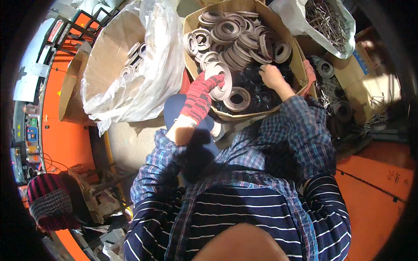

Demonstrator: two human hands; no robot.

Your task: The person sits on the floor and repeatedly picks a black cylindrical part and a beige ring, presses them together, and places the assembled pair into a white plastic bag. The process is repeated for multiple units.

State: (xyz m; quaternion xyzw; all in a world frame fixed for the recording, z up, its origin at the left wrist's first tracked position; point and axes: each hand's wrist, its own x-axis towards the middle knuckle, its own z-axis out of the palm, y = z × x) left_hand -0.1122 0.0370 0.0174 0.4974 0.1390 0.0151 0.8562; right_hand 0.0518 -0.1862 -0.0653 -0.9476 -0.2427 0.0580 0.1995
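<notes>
My left hand [199, 99], in a red and black striped knit glove, grips a beige ring-shaped part [219, 81] above the near left edge of a cardboard box [190, 26]. Its thumb and fingers close on the ring. Bare, my right hand [273, 77] reaches into the same box at the right, fingers curled in among shiny black round parts [257, 93]. What they pinch, if anything, is too small or hidden. Many more beige rings [249, 40] are heaped in the box. One loose ring [237, 99] lies flat on the black parts near the front edge.
At the left stands a carton lined with clear plastic [102, 82], with a few rings [133, 58] inside. A white sack of metal rods [327, 24] is at the far right. Reddish cloth [310, 71] hangs over the box's right edge. A striped stool cover [54, 202] sits at lower left.
</notes>
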